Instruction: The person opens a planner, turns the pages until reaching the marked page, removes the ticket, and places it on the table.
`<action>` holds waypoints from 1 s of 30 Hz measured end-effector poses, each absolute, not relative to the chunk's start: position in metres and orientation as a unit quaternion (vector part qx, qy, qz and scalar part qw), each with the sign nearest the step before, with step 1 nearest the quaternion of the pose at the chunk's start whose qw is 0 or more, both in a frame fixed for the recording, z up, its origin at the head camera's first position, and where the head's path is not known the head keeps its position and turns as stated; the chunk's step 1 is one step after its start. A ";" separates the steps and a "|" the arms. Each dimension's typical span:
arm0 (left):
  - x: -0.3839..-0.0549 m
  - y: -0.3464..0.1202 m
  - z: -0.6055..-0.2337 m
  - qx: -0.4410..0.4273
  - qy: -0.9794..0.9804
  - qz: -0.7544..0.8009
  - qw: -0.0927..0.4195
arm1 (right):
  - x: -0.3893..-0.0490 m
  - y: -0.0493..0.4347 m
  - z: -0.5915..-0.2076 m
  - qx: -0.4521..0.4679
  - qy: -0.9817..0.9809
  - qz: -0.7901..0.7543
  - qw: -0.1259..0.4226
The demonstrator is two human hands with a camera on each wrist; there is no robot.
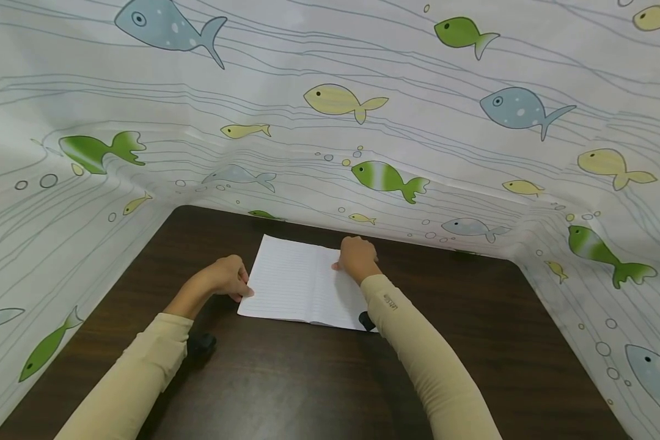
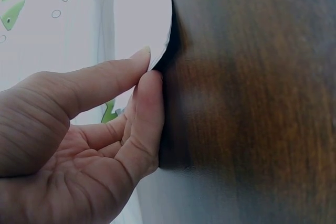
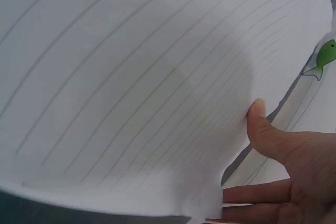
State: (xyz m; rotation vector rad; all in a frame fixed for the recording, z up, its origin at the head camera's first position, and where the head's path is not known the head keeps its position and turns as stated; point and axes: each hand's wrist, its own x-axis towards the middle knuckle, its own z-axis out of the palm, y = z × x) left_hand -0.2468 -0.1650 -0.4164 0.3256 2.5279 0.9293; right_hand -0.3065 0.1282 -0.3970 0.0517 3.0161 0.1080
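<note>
An open notebook (image 1: 283,278) with ruled white pages lies on the dark table, its two pages spread to either side of the centre fold. At its left edge, my left hand (image 1: 228,278) pinches the pages between thumb and fingers; the left wrist view shows the page edge (image 2: 143,14) curving up from the thumb tip. My right hand (image 1: 357,256) grips the right page near its far outer edge. In the right wrist view the thumb (image 3: 260,121) lies on the lined page (image 3: 147,87), which bows, while the other fingers are partly hidden behind it.
The brown wood-grain table (image 1: 308,379) extends around the notebook. White sheeting (image 1: 286,55) printed with fish rises behind the table and along both sides. Small black wrist devices show under the left sleeve (image 1: 200,345) and beside the right sleeve (image 1: 366,321).
</note>
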 end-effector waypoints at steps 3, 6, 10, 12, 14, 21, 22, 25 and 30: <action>-0.247 -0.165 -0.417 0.119 0.910 0.336 0.213 | -0.308 0.126 -0.399 0.016 0.997 0.050 0.058; -0.247 -0.165 -0.418 0.117 0.910 0.336 0.213 | -0.311 0.127 -0.402 0.008 0.997 0.059 0.048; -0.247 -0.165 -0.419 0.114 0.910 0.337 0.213 | -0.313 0.131 -0.405 0.008 0.998 0.041 0.044; -0.248 -0.165 -0.419 0.114 0.910 0.337 0.214 | -0.313 0.134 -0.405 0.013 0.999 0.020 0.048; -0.248 -0.165 -0.419 0.114 0.909 0.338 0.215 | -0.314 0.137 -0.404 0.016 0.998 -0.002 0.053; -0.248 -0.165 -0.417 0.115 0.908 0.340 0.216 | -0.314 0.151 -0.400 0.012 0.997 -0.053 0.050; -0.248 -0.165 -0.417 0.115 0.908 0.339 0.216 | -0.315 0.154 -0.400 0.015 0.997 -0.060 0.050; -0.248 -0.165 -0.417 0.117 0.909 0.337 0.214 | -0.320 0.162 -0.400 0.030 0.994 -0.085 0.059; -0.248 -0.165 -0.417 0.119 0.909 0.338 0.214 | -0.326 0.172 -0.396 0.044 0.988 -0.129 0.068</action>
